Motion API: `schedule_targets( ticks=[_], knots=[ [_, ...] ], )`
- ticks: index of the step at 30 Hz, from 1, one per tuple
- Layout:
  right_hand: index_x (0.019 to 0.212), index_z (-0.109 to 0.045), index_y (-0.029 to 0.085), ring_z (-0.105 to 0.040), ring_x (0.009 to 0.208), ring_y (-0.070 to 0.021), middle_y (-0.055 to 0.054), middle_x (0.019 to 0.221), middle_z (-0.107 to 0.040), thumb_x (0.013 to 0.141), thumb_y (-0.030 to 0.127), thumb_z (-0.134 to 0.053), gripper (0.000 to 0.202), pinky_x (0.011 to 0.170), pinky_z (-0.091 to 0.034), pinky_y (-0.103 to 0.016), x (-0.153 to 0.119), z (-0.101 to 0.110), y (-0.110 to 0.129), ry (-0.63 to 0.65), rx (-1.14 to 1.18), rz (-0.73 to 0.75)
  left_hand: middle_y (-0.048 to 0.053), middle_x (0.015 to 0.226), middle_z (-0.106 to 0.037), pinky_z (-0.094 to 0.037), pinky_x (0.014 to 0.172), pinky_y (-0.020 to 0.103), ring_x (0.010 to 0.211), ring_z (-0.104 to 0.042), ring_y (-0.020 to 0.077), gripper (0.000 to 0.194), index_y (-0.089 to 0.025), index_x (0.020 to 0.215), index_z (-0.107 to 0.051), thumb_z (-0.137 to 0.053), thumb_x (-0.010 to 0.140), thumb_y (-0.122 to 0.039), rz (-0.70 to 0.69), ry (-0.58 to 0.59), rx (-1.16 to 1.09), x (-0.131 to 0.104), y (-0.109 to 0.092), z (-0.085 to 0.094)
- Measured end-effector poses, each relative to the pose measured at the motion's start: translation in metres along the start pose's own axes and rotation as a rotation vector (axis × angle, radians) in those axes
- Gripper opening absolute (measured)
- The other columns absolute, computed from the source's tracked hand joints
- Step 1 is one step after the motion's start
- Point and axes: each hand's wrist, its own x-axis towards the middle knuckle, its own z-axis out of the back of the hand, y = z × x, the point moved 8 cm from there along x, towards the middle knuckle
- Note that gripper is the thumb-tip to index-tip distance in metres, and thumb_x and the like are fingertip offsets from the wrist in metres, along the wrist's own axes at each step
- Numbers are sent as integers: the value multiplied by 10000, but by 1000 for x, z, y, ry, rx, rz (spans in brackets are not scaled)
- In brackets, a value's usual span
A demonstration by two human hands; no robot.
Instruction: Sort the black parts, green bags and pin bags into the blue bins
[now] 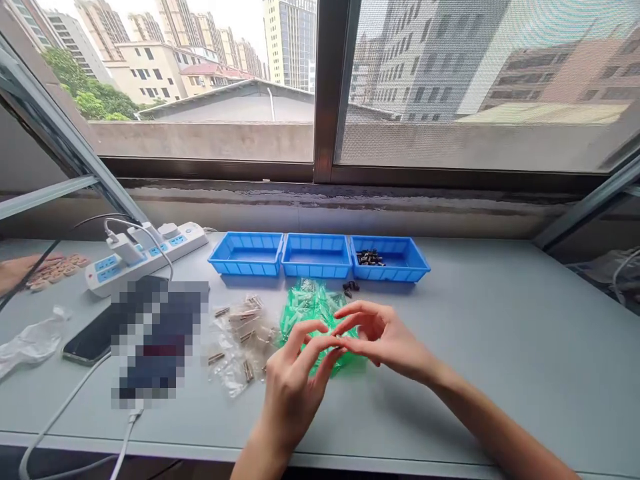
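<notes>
My left hand point(295, 380) and my right hand point(387, 337) meet fingertip to fingertip above the table's middle. Both are closed in a pinch around something too small and too covered by fingers to make out. Beneath and behind them lies a heap of green plastic bags point(307, 303) with small pieces inside. Left of it, clear plastic bags point(233, 367) hold slim metal pin-like parts point(249, 335). Several small black parts point(350, 288) lie loose just behind my right hand. More dark cylindrical parts point(369, 257) sit in the right blue tray point(407, 257).
A left blue tray point(245, 267) and a middle blue tray point(317, 267) stand in the same row. Leftward are a power strip point(150, 253), a phone point(90, 340), a pixelated device point(165, 347), cables and crumpled plastic point(30, 343). Another person's hand point(17, 272) shows at the left edge.
</notes>
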Motion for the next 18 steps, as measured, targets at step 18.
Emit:
schedule_targets(
  ticks=[18],
  knots=[
    [983, -627, 214, -320, 361, -67, 89, 466, -425, 788, 603, -573, 438, 416, -349, -228, 7, 27, -9, -164, 46, -46, 46, 968, -559, -478, 441, 187, 567, -567, 72, 103, -220, 980, -610, -598, 878, -223, 103, -53, 8, -2, 13, 8]
  ],
)
